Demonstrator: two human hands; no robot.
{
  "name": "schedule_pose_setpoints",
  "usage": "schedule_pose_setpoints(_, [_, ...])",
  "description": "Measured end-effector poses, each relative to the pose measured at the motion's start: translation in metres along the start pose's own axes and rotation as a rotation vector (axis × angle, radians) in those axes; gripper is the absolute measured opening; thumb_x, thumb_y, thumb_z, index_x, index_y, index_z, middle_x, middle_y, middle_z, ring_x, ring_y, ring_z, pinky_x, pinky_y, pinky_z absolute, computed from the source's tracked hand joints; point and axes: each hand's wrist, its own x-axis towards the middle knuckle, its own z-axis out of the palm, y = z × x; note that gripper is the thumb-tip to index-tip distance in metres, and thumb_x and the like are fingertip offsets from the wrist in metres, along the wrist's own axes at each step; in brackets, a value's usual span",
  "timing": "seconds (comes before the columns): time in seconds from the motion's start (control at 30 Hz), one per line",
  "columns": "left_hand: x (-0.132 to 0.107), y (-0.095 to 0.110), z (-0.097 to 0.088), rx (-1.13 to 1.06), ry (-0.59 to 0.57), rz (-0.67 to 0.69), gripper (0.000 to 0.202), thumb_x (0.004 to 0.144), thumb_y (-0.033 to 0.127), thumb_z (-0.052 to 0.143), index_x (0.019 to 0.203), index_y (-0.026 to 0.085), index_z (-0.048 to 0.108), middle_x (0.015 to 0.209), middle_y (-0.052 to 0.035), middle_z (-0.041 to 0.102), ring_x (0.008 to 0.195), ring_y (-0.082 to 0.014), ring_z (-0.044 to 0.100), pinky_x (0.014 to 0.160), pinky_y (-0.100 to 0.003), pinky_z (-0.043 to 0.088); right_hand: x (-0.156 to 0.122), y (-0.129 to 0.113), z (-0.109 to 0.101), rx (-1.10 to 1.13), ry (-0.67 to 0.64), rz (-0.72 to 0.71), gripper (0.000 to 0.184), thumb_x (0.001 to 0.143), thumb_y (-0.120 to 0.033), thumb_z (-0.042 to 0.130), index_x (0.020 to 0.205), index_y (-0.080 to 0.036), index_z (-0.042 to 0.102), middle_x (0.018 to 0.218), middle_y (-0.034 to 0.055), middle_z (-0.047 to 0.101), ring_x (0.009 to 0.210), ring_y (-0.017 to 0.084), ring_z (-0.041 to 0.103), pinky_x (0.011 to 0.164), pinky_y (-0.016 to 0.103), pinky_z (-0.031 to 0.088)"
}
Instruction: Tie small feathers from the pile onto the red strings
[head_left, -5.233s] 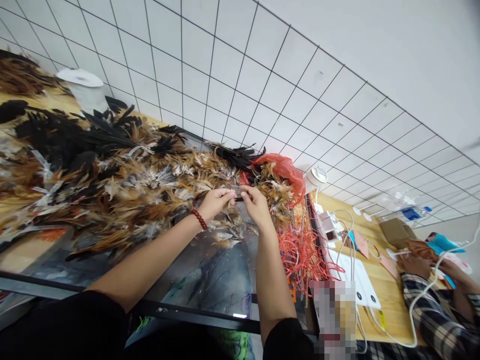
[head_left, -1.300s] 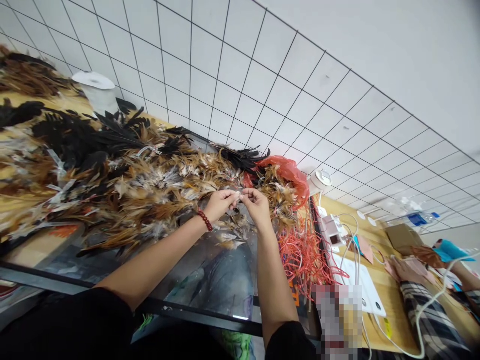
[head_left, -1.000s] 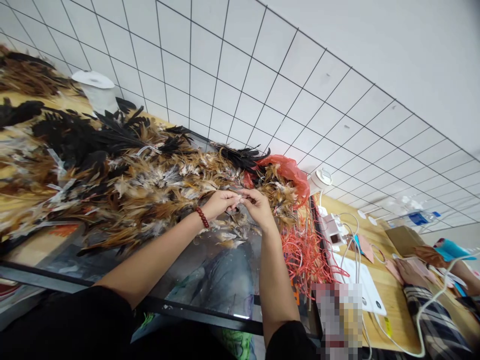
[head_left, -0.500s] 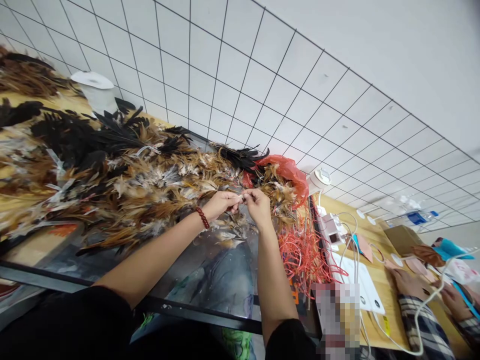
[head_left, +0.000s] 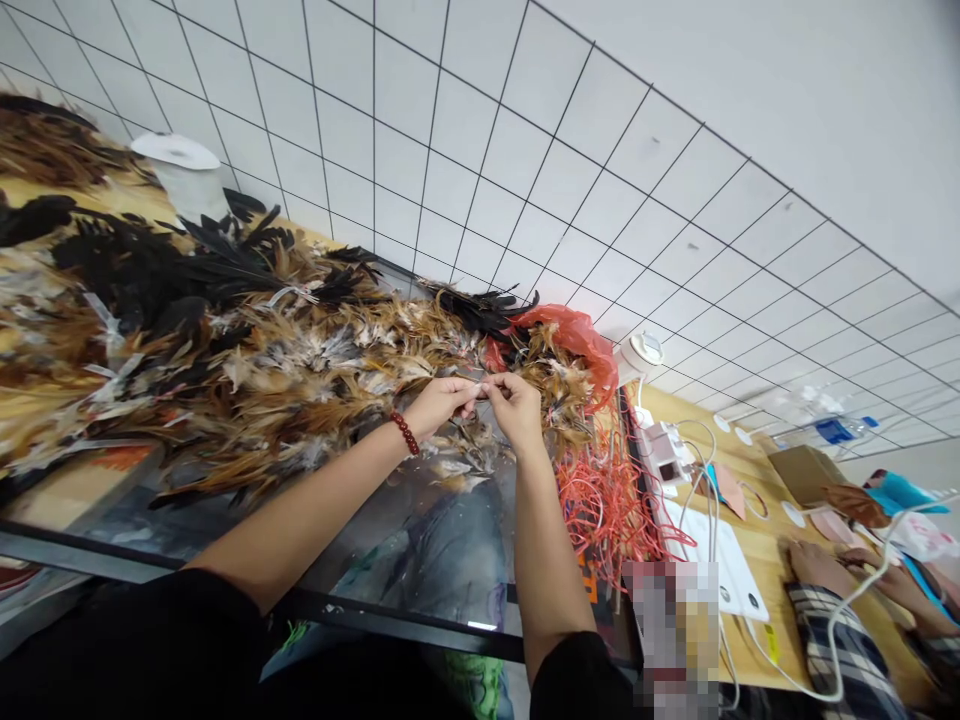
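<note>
My left hand (head_left: 442, 405), with a beaded bracelet (head_left: 405, 433) at its wrist, is closed in a pinch. My right hand (head_left: 516, 408) pinches too, its fingertips meeting those of the left. Something small and pale sits between them, too small to name. Both hands are over a glass tabletop (head_left: 360, 540), in front of a long heap of brown and cream feathers (head_left: 300, 400). A few loose feathers (head_left: 461, 465) lie on the glass just below my fingers. Black feathers (head_left: 135, 265) lie at the back left.
Right of my arm are a tangle of red cords (head_left: 600, 500), a red plastic bag (head_left: 574, 345), a white charger (head_left: 664, 450) with cables and a white power strip (head_left: 720, 560). A co-worker's hands (head_left: 817, 565) are at far right. A white roll (head_left: 184, 175) stands back left against a wire grid.
Both hands stay in the same place with fingertips together; the right fingers have shifted slightly. The view has moved a little. The co-worker's hands have moved slightly closer together.
</note>
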Motion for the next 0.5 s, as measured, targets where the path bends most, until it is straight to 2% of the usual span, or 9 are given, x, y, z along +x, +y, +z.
schedule_pose_setpoints(0.2, [0.001, -0.003, 0.0, -0.031, 0.047, -0.03, 0.033, 0.065, 0.046, 0.074, 0.066, 0.014, 0.066, 0.046, 0.0034, 0.048, 0.045, -0.0087, 0.042, 0.054, -0.026, 0.041, 0.0, 0.001, -0.004, -0.039, 0.023, -0.014, 0.016, 0.077, -0.032, 0.059, 0.077, -0.021, 0.072, 0.081, 0.0031, 0.071, 0.076, 0.017, 0.062, 0.077, 0.029, 0.048])
schedule_pose_setpoints(0.33, [0.001, -0.001, -0.001, -0.007, 0.133, -0.038, 0.03, 0.065, 0.042, 0.075, 0.064, 0.014, 0.066, 0.046, 0.0029, 0.048, 0.044, -0.0086, 0.041, 0.053, -0.026, 0.039, 0.002, -0.001, -0.012, -0.053, 0.122, 0.04, 0.02, 0.077, -0.034, 0.058, 0.078, -0.02, 0.071, 0.079, 0.0026, 0.07, 0.072, 0.017, 0.06, 0.071, 0.028, 0.046])
schedule_pose_setpoints(0.43, [0.001, 0.001, -0.003, -0.008, 0.175, -0.024, 0.029, 0.065, 0.042, 0.074, 0.059, 0.015, 0.064, 0.046, 0.0023, 0.047, 0.047, -0.0103, 0.045, 0.053, -0.026, 0.038, 0.002, 0.001, -0.032, -0.136, 0.133, 0.117, 0.02, 0.075, -0.035, 0.058, 0.076, -0.021, 0.072, 0.073, 0.0017, 0.07, 0.066, 0.016, 0.059, 0.066, 0.027, 0.044])
schedule_pose_setpoints(0.5, [0.002, 0.001, -0.003, -0.002, 0.171, -0.001, 0.032, 0.067, 0.042, 0.073, 0.053, 0.016, 0.06, 0.048, 0.0015, 0.047, 0.049, -0.0108, 0.046, 0.055, -0.027, 0.039, 0.0, 0.003, -0.053, -0.332, 0.04, 0.158, 0.013, 0.071, -0.028, 0.06, 0.067, -0.023, 0.071, 0.064, 0.0004, 0.067, 0.061, 0.016, 0.056, 0.063, 0.027, 0.041])
